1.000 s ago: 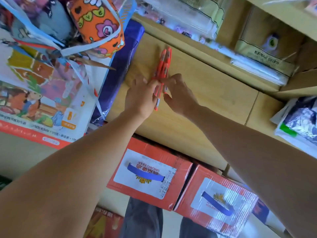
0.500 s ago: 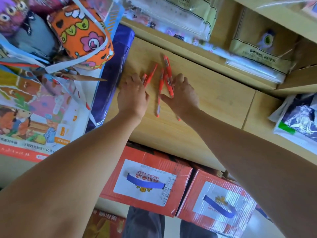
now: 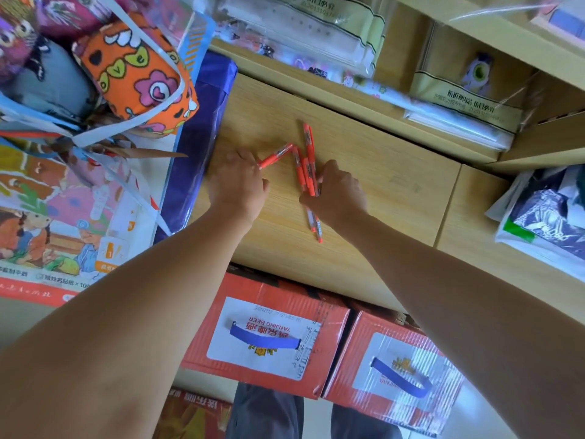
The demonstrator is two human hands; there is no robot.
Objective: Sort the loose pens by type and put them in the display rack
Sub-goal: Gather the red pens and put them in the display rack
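Note:
Several red pens (image 3: 306, 167) lie in a loose bunch on the wooden counter (image 3: 389, 182), pointing roughly away from me. My right hand (image 3: 338, 193) grips this bunch from the right with thumb and curled fingers, and two pen ends (image 3: 315, 224) stick out below the hand. One more red pen (image 3: 276, 156) lies slanted to the left of the bunch. My left hand (image 3: 235, 183) pinches its lower end with curled fingers. I cannot make out a display rack.
A blue wrapped pack (image 3: 202, 147) borders the counter on the left, with printed bags and an orange pouch (image 3: 136, 74) beyond it. Bagged stationery (image 3: 316, 23) fills the shelf behind. A plastic bag (image 3: 544, 217) lies at the right. Red cartons (image 3: 269, 337) stand below the counter edge.
The tight bunch held between both hands has spread out. One pen has swung off to the left with my left hand, while my right hand has gathered the others.

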